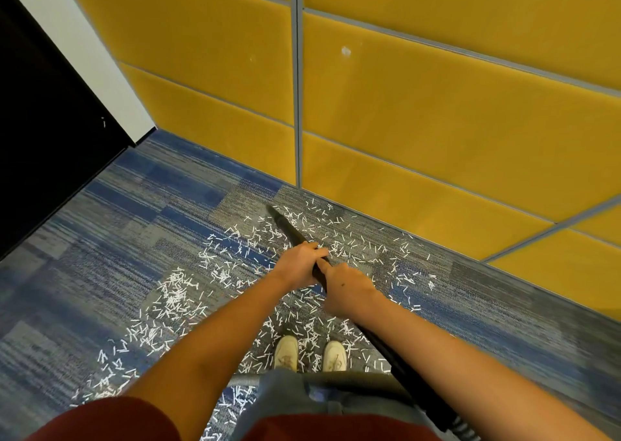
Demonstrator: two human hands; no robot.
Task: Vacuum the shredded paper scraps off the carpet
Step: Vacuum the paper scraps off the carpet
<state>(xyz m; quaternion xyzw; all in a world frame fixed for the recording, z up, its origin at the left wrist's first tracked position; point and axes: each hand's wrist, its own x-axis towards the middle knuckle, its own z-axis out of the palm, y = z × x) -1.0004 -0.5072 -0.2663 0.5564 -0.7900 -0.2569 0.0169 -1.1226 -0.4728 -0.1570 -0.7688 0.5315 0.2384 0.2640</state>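
The far and right part of the scene is filled by a wall of yellow padded panels (437,104), which are divided by thin grey strips. At the far left a dark panel (40,121) is seen, and a white strip of wall is set between it and the yellow panels. The floor is covered by a carpet (100,222) of blue and grey striped tiles. The shredded paper scraps (173,294) are scattered on this carpet as short white strips, in a wide band from the near left up to the foot of the yellow wall and out to the right; they are also found around the feet. A black vacuum tube (289,229) is held slanted from the near right toward the far side, and its tip is placed low among the scraps, close to the foot of the wall. The tube is grasped by the left hand (299,266), with the fingers wrapped over it, and just behind it the tube is grasped also by the right hand (349,289). Two light shoes (286,351) are seen on the carpet below the hands, with scraps lying between and beside them.
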